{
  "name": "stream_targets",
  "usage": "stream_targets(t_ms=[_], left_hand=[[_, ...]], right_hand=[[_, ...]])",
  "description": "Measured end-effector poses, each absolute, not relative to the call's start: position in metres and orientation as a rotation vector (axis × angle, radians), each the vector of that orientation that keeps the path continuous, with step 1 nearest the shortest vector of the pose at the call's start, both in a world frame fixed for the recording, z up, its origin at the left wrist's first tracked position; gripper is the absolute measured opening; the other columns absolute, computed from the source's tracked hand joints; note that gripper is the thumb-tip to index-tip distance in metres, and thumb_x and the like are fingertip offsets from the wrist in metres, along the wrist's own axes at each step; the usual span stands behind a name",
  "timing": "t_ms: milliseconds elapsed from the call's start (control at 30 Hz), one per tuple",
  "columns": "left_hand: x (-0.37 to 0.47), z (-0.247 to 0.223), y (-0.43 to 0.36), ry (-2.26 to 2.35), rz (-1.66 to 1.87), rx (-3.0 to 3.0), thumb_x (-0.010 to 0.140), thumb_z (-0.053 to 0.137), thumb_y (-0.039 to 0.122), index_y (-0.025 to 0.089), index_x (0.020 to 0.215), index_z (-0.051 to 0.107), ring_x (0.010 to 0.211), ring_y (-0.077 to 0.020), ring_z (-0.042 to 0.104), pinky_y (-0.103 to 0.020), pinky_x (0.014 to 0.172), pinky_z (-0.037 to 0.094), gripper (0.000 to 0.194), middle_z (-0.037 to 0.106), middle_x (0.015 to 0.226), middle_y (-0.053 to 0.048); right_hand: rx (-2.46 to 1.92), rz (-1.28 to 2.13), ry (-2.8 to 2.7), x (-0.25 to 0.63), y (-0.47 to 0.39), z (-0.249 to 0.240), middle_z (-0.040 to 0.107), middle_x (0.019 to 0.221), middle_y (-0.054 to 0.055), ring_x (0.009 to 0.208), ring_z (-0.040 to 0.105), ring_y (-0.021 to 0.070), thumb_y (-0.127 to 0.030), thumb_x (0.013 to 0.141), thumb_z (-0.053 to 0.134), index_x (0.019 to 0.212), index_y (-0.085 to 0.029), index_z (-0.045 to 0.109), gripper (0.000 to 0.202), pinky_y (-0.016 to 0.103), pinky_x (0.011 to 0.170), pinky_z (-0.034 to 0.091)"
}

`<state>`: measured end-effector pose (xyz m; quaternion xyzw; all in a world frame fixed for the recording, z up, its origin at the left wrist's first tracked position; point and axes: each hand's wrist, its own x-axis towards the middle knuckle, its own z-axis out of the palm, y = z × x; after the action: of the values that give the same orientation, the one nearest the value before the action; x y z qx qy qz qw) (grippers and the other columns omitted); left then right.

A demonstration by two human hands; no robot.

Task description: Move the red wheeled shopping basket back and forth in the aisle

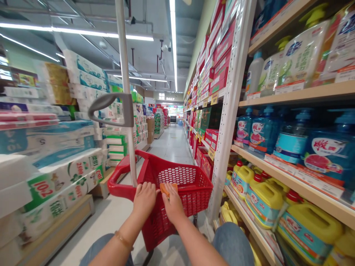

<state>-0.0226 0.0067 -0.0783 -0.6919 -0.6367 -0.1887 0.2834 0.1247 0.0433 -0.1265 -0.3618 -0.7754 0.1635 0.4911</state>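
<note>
A red plastic shopping trolley with perforated basket walls stands right before me. My left hand grips its near rim, close to the base of a pale upright pole that carries a grey loop handle. Just beside it, my right hand presses an orange cloth over the same rim, its fingertips folded over the edge. The undersides of both hands are hidden. A bracelet circles my left wrist.
Shelving on the right holds blue pump bottles and yellow jugs, with a white perforated post close to the trolley. Stacked tissue packs line the left side. A pale floor aisle runs ahead. My knees flank the trolley.
</note>
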Motion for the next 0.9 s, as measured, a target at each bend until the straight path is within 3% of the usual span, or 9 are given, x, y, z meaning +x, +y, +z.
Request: stream_targets(t_ms=[100, 167, 267, 300, 400, 467, 700, 900], left_hand=[[-0.037, -0.075, -0.002, -1.585, -0.645, -1.907, 0.09, 0.051, 0.032, 0.022, 0.106, 0.061, 0.107, -0.0268, 0.052, -0.041, 0.093, 0.035, 0.021, 0.062, 0.109, -0.01], [-0.057, -0.072, -0.008, -1.517, -0.799, -1.816, 0.088, 0.054, 0.035, 0.026, 0.124, 0.052, 0.122, -0.0295, 0.044, -0.044, 0.1, 0.031, 0.038, 0.054, 0.13, -0.011], [-0.092, -0.066, -0.015, -1.563, -0.984, -1.599, 0.084, 0.056, 0.05, 0.015, 0.133, 0.042, 0.131, -0.0345, 0.036, -0.047, 0.104, 0.029, 0.062, 0.041, 0.141, -0.021], [-0.102, -0.064, -0.016, -1.588, -0.973, -1.596, 0.082, 0.057, 0.054, 0.013, 0.13, 0.045, 0.131, -0.0354, 0.036, -0.047, 0.103, 0.03, 0.065, 0.043, 0.139, -0.022], [-0.12, -0.055, -0.015, -1.684, -0.717, -1.76, 0.082, 0.056, 0.055, 0.018, 0.104, 0.06, 0.118, -0.0336, 0.048, -0.047, 0.101, 0.031, 0.044, 0.062, 0.112, -0.014], [-0.121, -0.05, -0.015, -1.76, -0.576, -1.798, 0.083, 0.054, 0.053, 0.02, 0.091, 0.062, 0.106, -0.031, 0.053, -0.045, 0.098, 0.032, 0.035, 0.065, 0.097, -0.009], [-0.098, -0.034, -0.028, -1.871, -0.555, -1.791, 0.085, 0.049, 0.054, 0.022, 0.086, 0.064, 0.096, -0.0277, 0.057, -0.04, 0.087, 0.034, 0.035, 0.067, 0.088, -0.007], [-0.121, -0.02, -0.034, -1.867, -0.638, -1.999, 0.077, 0.053, 0.066, 0.025, 0.078, 0.07, 0.09, -0.0254, 0.062, -0.038, 0.085, 0.033, 0.044, 0.072, 0.083, -0.004]], right_hand=[[-0.85, 0.408, -1.904, 0.137, 0.045, -0.127, 0.05, 0.14, 0.006, 0.133, 0.041, 0.02, -0.034, 0.096, 0.042, 0.138, -0.023, 0.047, 0.044, 0.045, 0.113, 0.031], [-0.902, 0.397, -1.888, 0.151, 0.05, -0.129, 0.052, 0.139, 0.007, 0.132, 0.043, 0.0206, -0.035, 0.096, 0.042, 0.136, -0.023, 0.049, 0.043, 0.047, 0.112, 0.031], [-0.98, 0.39, -1.838, 0.162, 0.059, -0.131, 0.054, 0.136, 0.008, 0.13, 0.045, 0.0213, -0.034, 0.096, 0.041, 0.133, -0.021, 0.054, 0.041, 0.048, 0.112, 0.031], [-1.002, 0.392, -1.824, 0.162, 0.061, -0.13, 0.055, 0.135, 0.009, 0.13, 0.046, 0.0215, -0.034, 0.095, 0.041, 0.132, -0.02, 0.055, 0.041, 0.048, 0.112, 0.031], [-1.051, 0.41, -1.804, 0.15, 0.061, -0.127, 0.054, 0.135, 0.012, 0.13, 0.045, 0.0228, -0.032, 0.094, 0.041, 0.13, -0.015, 0.057, 0.042, 0.047, 0.112, 0.03], [-1.033, 0.434, -1.824, 0.134, 0.056, -0.121, 0.053, 0.136, 0.012, 0.132, 0.044, 0.023, -0.032, 0.094, 0.041, 0.131, -0.014, 0.055, 0.043, 0.047, 0.113, 0.03], [-0.796, 0.513, -1.95, 0.075, 0.019, -0.087, 0.045, 0.144, 0.009, 0.136, 0.036, 0.0204, -0.032, 0.095, 0.043, 0.139, -0.015, 0.046, 0.047, 0.041, 0.115, 0.026], [-0.754, 0.469, -1.962, 0.101, 0.022, -0.089, 0.05, 0.14, 0.005, 0.133, 0.041, 0.0188, -0.032, 0.096, 0.042, 0.138, -0.021, 0.048, 0.044, 0.041, 0.114, 0.029]])
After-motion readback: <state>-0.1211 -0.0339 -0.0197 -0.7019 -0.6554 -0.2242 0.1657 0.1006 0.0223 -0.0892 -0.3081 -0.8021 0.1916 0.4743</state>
